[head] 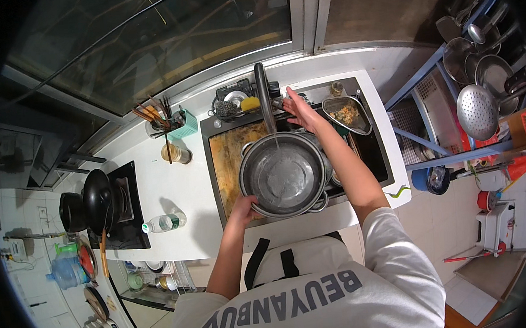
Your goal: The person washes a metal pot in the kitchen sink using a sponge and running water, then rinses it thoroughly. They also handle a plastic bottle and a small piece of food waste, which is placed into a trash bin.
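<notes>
A metal pot (250, 178) with looped handles sits over the sink beneath a dark curved faucet (263, 95). A thin stream of water runs from the spout into it, and clear water covers its bottom. My left hand (244, 210) grips the pot's rim at the near left. My right hand (303, 113) is beside the faucet, fingers extended and apart, close to its lever; whether they touch is unclear. Left of the pot, a stained wooden cutting board (223, 155) lies across the sink (206, 145). Behind it are a yellow sponge (250, 103) and a steel wool scrubber (226, 108).
A strainer basket (367, 130) holding food scraps sits at the sink's right. Left on the counter (168, 189) are a plastic bottle (164, 223), a jar (177, 154) and a green utensil holder (185, 127). A black wok (96, 196) stands on the cooktop. Utensils, including a skimmer (476, 112), hang right.
</notes>
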`<action>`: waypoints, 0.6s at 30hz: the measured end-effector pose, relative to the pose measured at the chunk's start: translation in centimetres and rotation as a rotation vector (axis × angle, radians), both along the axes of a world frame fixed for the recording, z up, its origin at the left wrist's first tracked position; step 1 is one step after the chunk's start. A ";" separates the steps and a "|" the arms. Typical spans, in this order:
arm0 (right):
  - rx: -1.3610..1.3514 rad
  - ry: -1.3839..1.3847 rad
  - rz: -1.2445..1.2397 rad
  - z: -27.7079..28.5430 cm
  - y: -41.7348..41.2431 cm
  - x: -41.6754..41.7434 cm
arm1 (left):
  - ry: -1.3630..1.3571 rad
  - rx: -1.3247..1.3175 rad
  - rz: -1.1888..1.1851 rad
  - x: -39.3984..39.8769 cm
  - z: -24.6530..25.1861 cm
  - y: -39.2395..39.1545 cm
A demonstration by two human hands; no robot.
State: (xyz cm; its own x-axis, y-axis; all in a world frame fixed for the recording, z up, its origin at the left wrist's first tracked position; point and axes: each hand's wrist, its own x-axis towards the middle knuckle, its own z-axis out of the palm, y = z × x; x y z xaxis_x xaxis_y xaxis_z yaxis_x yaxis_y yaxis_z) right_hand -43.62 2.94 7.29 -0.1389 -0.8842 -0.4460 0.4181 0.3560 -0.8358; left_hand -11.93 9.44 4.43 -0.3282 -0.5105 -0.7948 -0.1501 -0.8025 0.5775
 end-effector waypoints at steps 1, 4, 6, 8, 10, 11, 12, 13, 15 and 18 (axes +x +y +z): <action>-0.014 -0.008 0.014 0.7 0.7 0.5 | 0.003 -0.004 0.001 0.2 -0.4 0.1; -0.089 -0.086 0.169 -0.8 3.3 0.1 | 0.004 -0.018 -0.018 -0.2 -0.3 0.1; -0.121 -0.069 0.208 -2.2 5.8 -0.4 | -0.015 -0.022 -0.032 -0.8 0.7 0.3; -0.099 -0.259 0.054 -3.4 9.3 -0.5 | -0.015 0.008 -0.051 -1.7 2.1 0.6; -0.132 -0.245 -0.083 -2.8 14.0 -0.1 | -0.005 0.036 -0.088 -1.9 2.1 0.7; -0.149 -0.236 -0.151 -2.3 16.3 0.1 | 0.006 0.049 -0.118 -2.0 1.3 0.5; -0.133 -0.324 -0.163 -2.1 18.5 0.2 | 0.016 0.064 -0.154 -2.1 0.8 0.4; -0.119 -0.410 -0.170 -1.9 20.2 0.3 | 0.042 0.060 -0.196 -2.4 0.7 0.3; -0.056 -0.439 -0.139 -0.7 23.1 0.8 | 0.095 0.055 -0.278 -3.1 0.4 0.5; 0.083 -0.338 -0.304 -0.6 26.1 1.6 | 0.127 0.005 -0.271 -5.9 1.6 1.5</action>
